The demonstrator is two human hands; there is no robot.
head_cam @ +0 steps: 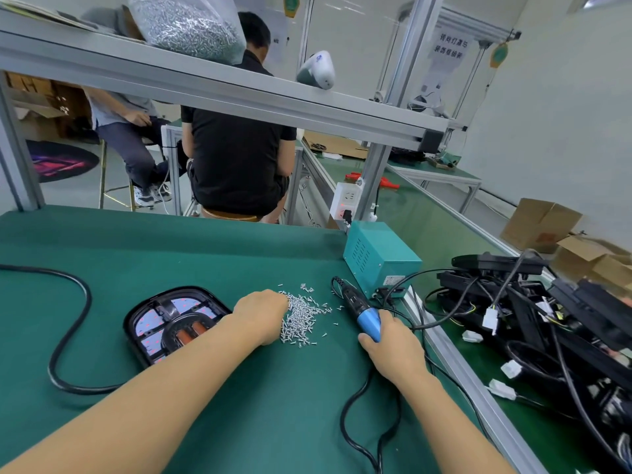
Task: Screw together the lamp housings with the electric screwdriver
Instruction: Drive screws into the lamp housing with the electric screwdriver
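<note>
Chinese characters are seen on a white paper sign (450, 46) at upper right; they are too blurred to be read. A label (394, 279) on the teal box (379, 256) is illegible.

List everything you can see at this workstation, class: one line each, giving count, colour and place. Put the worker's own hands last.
lamp housing: one, black, on the mat at left
screws: one loose pile, silver, mat centre
electric screwdriver: one, blue and black, right of the pile
power box: one, teal, mat's far right corner
bag of screws: one, clear, on the shelf
wired parts: a heap, black, next bench at right
left hand: at the screw pile, fingers hidden
right hand: grips the screwdriver
</note>
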